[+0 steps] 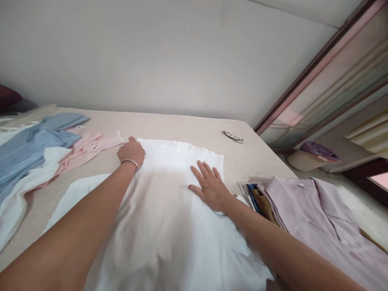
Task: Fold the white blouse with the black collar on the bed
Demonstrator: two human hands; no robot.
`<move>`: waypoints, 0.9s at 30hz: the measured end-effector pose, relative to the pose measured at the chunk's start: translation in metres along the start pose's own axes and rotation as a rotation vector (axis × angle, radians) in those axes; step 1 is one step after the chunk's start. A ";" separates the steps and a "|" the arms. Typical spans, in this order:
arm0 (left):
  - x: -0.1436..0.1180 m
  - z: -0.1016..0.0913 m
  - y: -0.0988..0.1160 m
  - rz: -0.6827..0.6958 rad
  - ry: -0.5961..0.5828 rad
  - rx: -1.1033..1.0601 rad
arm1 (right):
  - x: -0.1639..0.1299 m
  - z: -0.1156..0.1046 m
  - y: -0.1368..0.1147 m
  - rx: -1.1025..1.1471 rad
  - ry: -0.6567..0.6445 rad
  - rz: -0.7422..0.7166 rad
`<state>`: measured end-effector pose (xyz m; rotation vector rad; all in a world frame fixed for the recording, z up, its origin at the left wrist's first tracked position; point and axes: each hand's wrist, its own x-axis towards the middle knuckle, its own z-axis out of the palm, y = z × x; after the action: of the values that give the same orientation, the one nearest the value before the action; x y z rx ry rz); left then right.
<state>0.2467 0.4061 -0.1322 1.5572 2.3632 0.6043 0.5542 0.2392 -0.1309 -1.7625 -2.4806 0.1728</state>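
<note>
Fingers (203, 169) splayed on R hand (214, 190), L hand (131, 152) curled at the corner!
White cloth (169, 190) lies mid-surface, directly ahead, on the beige cover (188, 123); R palm's flat near its right edge, prob. so it won't slide, while L fingers bend in at the far left corner, maybe b/c that edge needs straightening, tho' from this angle can't say if they pinch fabric. Blue garment (50, 139) & pink garment (91, 147) sit loose at left, striped shirt (297, 198) atop a stack at right, likely kept aside for working room. Glasses (233, 137) lie well apart, prob. for safety. Brands, labels, txt: none legible.
</note>
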 end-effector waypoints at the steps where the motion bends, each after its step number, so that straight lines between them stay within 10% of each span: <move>1: 0.000 -0.004 0.002 0.015 -0.002 0.035 | -0.002 0.002 -0.002 0.006 0.008 0.010; 7: -0.038 -0.063 0.014 0.135 -0.079 0.125 | 0.000 -0.019 -0.008 0.108 -0.068 0.054; 13: -0.233 -0.112 -0.022 0.836 -0.093 -0.086 | -0.067 -0.087 -0.003 0.163 -0.012 0.278; 19: -0.410 -0.074 -0.036 1.082 -0.194 -0.174 | -0.128 -0.122 0.016 -0.098 -0.280 0.696; 27: -0.421 -0.045 -0.041 1.273 -0.285 -0.064 | -0.127 -0.102 0.015 -0.038 -0.507 0.659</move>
<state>0.3628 -0.0033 -0.1205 2.7445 0.9017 0.5647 0.6240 0.1280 -0.0331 -2.7745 -2.0451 0.6943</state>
